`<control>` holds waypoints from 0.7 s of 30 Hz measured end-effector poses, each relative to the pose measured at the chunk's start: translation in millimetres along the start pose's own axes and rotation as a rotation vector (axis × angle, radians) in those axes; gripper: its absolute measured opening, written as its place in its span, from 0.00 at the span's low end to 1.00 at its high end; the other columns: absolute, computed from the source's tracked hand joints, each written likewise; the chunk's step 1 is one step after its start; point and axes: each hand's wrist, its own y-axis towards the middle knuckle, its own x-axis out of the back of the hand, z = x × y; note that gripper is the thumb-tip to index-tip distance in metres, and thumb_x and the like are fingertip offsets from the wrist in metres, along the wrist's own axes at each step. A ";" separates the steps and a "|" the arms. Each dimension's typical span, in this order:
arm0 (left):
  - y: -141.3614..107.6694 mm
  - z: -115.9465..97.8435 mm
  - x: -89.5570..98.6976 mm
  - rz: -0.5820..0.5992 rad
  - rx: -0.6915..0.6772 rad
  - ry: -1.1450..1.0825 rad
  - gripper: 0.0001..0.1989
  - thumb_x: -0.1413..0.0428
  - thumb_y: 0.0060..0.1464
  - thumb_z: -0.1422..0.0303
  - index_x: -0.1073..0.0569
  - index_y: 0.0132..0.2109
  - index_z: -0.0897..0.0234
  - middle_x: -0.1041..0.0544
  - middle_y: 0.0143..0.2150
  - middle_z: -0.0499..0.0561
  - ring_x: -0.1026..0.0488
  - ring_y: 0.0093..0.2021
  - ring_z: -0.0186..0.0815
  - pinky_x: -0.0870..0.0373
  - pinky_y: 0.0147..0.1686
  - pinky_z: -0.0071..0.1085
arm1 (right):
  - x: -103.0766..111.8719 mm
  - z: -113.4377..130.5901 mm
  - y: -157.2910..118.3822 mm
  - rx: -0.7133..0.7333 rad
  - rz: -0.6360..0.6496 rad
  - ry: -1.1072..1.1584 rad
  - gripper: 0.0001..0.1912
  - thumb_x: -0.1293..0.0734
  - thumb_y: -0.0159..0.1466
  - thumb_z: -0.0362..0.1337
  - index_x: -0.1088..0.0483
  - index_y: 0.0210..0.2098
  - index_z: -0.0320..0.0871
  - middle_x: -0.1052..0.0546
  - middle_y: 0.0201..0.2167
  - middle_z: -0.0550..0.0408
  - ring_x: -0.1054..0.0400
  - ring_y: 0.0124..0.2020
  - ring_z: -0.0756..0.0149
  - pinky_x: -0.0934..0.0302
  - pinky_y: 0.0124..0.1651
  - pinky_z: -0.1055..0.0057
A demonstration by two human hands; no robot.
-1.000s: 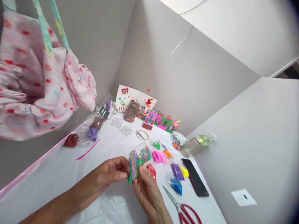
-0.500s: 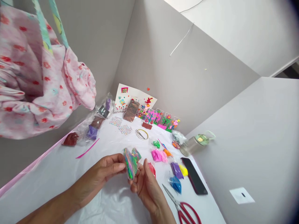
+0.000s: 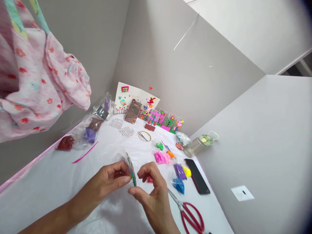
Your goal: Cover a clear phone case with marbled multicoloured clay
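A thin, flat packet of swirled multicoloured clay (image 3: 132,170), green, pink and blue in clear plastic, is turned nearly edge-on above the white-covered table. My left hand (image 3: 110,178) pinches its left side between thumb and fingers. To its right, my right hand (image 3: 153,191) is open, with curled fingers well apart from the thumb. Its thumb tip is close to the packet's lower end; whether they touch I cannot tell. A red packet (image 3: 149,179) lies partly hidden behind my right fingers. Scissors with red handles (image 3: 187,214) rest right of that hand.
Pink (image 3: 162,157), purple (image 3: 179,171) and blue clay packets (image 3: 178,185) lie on the right beside a black phone (image 3: 198,177) and a bottle (image 3: 198,145). Decorated clear pieces (image 3: 170,121) and a brown phone case (image 3: 133,111) stand at the back. Pink cloth (image 3: 48,78) hangs upper left.
The packet has turned from facing me to nearly edge-on. My right hand has come off its lower part and opened. The whole view has shifted slightly.
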 end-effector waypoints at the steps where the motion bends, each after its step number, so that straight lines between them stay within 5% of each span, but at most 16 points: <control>1: -0.3 2.1 -0.6 0.016 -0.001 0.024 0.10 0.43 0.61 0.59 0.26 0.37 0.61 0.27 0.36 0.48 0.31 0.41 0.40 0.36 0.43 0.34 | -1.1 0.3 -1.0 -0.010 0.015 -0.003 0.17 0.23 0.55 0.46 0.32 0.31 0.45 0.30 0.30 0.60 0.39 0.32 0.67 0.43 0.36 0.71; 6: 1.4 9.4 -1.1 0.085 -0.059 0.048 0.13 0.43 0.59 0.55 0.26 0.38 0.61 0.25 0.41 0.52 0.29 0.42 0.42 0.35 0.45 0.36 | -0.3 -3.3 0.2 -0.069 0.064 0.030 0.10 0.26 0.59 0.37 0.32 0.29 0.44 0.30 0.29 0.60 0.38 0.32 0.68 0.43 0.37 0.72; 21: -1.8 -5.2 -4.8 0.063 -0.001 -0.016 0.10 0.44 0.60 0.59 0.26 0.38 0.61 0.26 0.40 0.51 0.31 0.46 0.44 0.37 0.49 0.38 | 2.0 -9.0 6.8 -0.298 0.077 0.419 0.16 0.28 0.61 0.47 0.33 0.29 0.43 0.33 0.26 0.60 0.42 0.29 0.70 0.44 0.33 0.73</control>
